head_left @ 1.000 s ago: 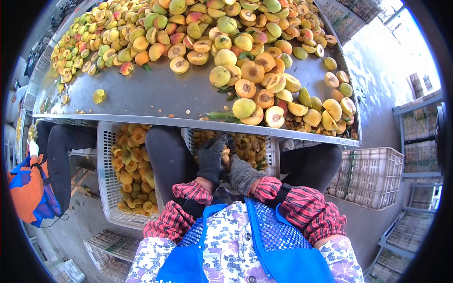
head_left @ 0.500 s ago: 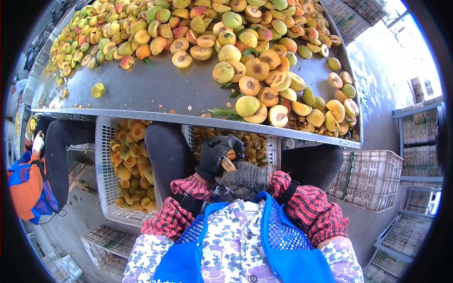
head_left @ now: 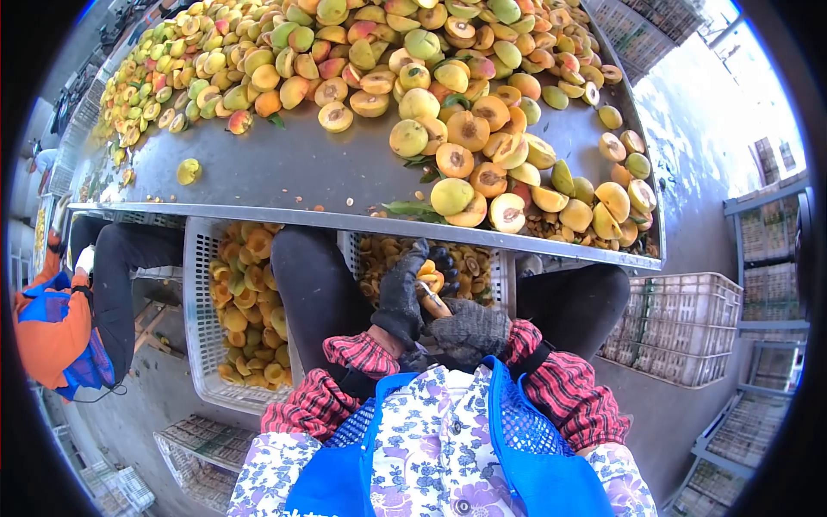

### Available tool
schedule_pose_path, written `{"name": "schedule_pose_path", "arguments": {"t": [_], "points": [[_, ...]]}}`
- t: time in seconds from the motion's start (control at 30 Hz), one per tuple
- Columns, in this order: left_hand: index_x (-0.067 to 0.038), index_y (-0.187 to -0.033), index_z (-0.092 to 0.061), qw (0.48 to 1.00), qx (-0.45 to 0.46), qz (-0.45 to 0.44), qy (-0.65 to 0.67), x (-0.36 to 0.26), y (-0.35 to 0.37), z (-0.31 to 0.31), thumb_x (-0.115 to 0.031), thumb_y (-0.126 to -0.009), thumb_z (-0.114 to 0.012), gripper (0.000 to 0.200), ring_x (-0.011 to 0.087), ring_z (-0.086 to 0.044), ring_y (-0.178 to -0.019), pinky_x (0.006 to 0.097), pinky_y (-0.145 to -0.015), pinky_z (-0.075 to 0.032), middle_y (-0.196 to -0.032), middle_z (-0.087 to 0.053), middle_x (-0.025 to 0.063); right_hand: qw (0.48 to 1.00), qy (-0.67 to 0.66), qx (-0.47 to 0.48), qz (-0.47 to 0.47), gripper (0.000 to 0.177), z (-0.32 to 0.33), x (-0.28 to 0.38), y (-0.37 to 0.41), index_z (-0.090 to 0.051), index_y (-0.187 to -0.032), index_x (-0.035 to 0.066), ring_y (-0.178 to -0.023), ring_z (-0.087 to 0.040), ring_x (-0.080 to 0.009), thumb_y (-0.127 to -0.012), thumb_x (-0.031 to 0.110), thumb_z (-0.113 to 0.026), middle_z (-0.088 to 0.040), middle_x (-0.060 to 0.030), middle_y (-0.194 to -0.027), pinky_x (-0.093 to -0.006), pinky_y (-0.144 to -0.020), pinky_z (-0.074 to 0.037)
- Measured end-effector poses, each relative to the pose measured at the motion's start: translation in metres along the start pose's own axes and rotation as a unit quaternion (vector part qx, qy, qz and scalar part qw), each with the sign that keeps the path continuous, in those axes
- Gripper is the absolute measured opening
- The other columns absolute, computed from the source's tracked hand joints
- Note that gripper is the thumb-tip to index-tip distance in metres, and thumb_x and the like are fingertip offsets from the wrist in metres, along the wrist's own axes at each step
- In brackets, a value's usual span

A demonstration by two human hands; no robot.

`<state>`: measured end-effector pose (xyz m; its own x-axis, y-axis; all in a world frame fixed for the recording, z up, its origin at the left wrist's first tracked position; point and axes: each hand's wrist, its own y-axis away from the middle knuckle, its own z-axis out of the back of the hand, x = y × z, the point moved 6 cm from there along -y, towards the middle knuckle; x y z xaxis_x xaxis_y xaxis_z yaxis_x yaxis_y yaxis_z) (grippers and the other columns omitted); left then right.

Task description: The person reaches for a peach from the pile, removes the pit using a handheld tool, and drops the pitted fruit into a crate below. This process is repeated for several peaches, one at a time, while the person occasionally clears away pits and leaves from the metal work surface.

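Between my knees, my left hand [head_left: 401, 297] in a dark glove is closed around a yellow-orange peach half [head_left: 430, 277], partly hidden by the fingers. The grey-gloved right hand [head_left: 469, 332] grips the wooden handle of a small pitting tool [head_left: 434, 302]. Its metal end meets the fruit in my left hand; the exact shape of the tip is hidden. Below both hands sits a white crate [head_left: 502, 280] with cut peach halves in it. A large heap of halved peaches [head_left: 469, 127] lies on the metal table [head_left: 276, 164] in front of me.
The table's raised metal edge [head_left: 362, 217] runs just beyond my hands. A second white crate [head_left: 198, 319] of peach halves stands left of my leg. Stacked crates [head_left: 672, 323] are at the right. At the far left sits a co-worker in an orange sleeve [head_left: 53, 332].
My left hand has turned so its fingers point up, and more of the peach half shows. The tool tilts more steeply. The view has shifted slightly, and the co-worker's arm has moved.
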<state>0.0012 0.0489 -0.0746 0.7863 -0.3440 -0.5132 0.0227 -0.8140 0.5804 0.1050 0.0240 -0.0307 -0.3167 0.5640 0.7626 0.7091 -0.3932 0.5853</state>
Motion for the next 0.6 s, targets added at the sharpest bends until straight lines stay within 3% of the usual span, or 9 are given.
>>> {"name": "schedule_pose_path", "arguments": {"t": [0.07,0.2,0.27,0.33,0.4,0.43,0.47,0.53,0.6], "points": [[-0.006,-0.093,-0.055,0.997,0.077,-0.018,0.027,-0.010,0.000,0.001,-0.025,-0.088,-0.053,0.020,0.0186,-0.058,-0.068,0.0321,-0.064,-0.052,-0.082,-0.056,0.0064,0.996,-0.082,0.026,-0.025,0.026,-0.006,0.007,0.013,-0.056,-0.096,0.005,-0.064,-0.053,-0.0124,-0.077,0.022,-0.064,-0.056,-0.0050,-0.076,-0.0262,-0.055,-0.043],[-0.008,-0.100,-0.055,0.997,-0.035,0.038,0.063,-0.037,0.020,0.000,-0.027,-0.088,-0.050,0.023,0.0235,-0.060,-0.077,0.0374,-0.067,-0.053,-0.092,-0.059,0.0083,0.981,-0.192,0.014,0.003,0.024,-0.003,0.007,0.034,-0.054,-0.093,0.005,-0.050,-0.048,-0.0095,-0.077,0.019,-0.065,-0.054,-0.0036,-0.068,-0.0223,-0.042,-0.036],[-0.005,-0.101,-0.055,0.991,0.013,-0.114,-0.070,-0.080,0.044,-0.017,-0.025,-0.089,-0.049,0.024,0.0233,-0.061,-0.080,0.0365,-0.067,-0.053,-0.092,-0.059,0.0095,0.985,-0.170,-0.023,-0.008,0.024,0.011,-0.002,0.030,-0.054,-0.095,0.005,-0.050,-0.048,-0.0099,-0.077,0.018,-0.065,-0.054,-0.0039,-0.069,-0.0227,-0.042,-0.036],[-0.003,-0.101,-0.055,0.900,0.005,-0.342,-0.271,-0.131,0.068,-0.016,-0.024,-0.089,-0.048,0.025,0.0213,-0.060,-0.080,0.0341,-0.067,-0.053,-0.090,-0.060,0.0089,0.994,-0.077,-0.072,-0.004,0.027,0.022,-0.012,0.016,-0.053,-0.099,0.005,-0.052,-0.050,-0.0114,-0.078,0.018,-0.063,-0.055,-0.0037,-0.069,-0.0260,-0.044,-0.039],[0.000,-0.101,-0.056,0.686,-0.092,-0.560,-0.455,-0.179,0.093,-0.002,-0.021,-0.089,-0.048,0.025,0.0183,-0.060,-0.078,0.0306,-0.066,-0.053,-0.089,-0.060,0.0076,0.982,0.074,-0.174,-0.005,0.030,0.036,-0.034,-0.008,-0.053,-0.102,0.005,-0.055,-0.054,-0.0140,-0.079,0.023,-0.060,-0.056,-0.0049,-0.067,-0.0287,-0.047,-0.041],[0.000,-0.099,-0.058,0.827,-0.086,-0.469,-0.299,-0.202,0.086,0.033,-0.020,-0.088,-0.050,0.024,0.0179,-0.060,-0.078,0.0290,-0.067,-0.052,-0.089,-0.060,0.0076,0.896,0.397,-0.129,0.150,0.030,0.031,-0.023,-0.020,-0.053,-0.104,0.000,-0.064,-0.060,-0.0313,-0.079,0.016,-0.054,-0.062,-0.0148,-0.079,-0.0375,-0.056,-0.047],[0.000,-0.096,-0.059,0.924,-0.072,-0.353,-0.127,-0.217,0.079,0.063,-0.019,-0.087,-0.052,0.023,0.0174,-0.059,-0.078,0.0274,-0.068,-0.051,-0.088,-0.061,0.0077,0.871,0.486,-0.070,0.011,0.032,0.037,-0.069,-0.039,-0.054,-0.106,0.001,-0.074,-0.060,-0.0348,-0.078,0.018,-0.053,-0.061,-0.0187,-0.083,-0.0399,-0.062,-0.047],[0.002,-0.091,-0.062,0.872,-0.198,-0.376,-0.244,-0.256,0.082,0.104,-0.021,-0.084,-0.057,0.024,0.0178,-0.059,-0.081,0.0279,-0.071,-0.049,-0.085,-0.062,0.0078,0.867,0.493,-0.017,-0.076,0.036,0.043,-0.106,-0.054,-0.054,-0.107,0.002,-0.084,-0.059,-0.0377,-0.078,0.024,-0.051,-0.060,-0.0229,-0.091,-0.0425,-0.071,-0.047],[0.003,-0.092,-0.062,0.629,-0.317,-0.284,-0.650,-0.274,0.087,0.087,-0.025,-0.082,-0.060,0.029,0.0173,-0.059,-0.079,0.0280,-0.072,-0.047,-0.080,-0.063,0.0059,0.878,0.461,-0.025,-0.124,0.039,0.044,-0.107,-0.056,-0.054,-0.108,0.002,-0.089,-0.058,-0.0398,-0.078,0.028,-0.051,-0.059,-0.0253,-0.096,-0.0440,-0.076,-0.046]]}}
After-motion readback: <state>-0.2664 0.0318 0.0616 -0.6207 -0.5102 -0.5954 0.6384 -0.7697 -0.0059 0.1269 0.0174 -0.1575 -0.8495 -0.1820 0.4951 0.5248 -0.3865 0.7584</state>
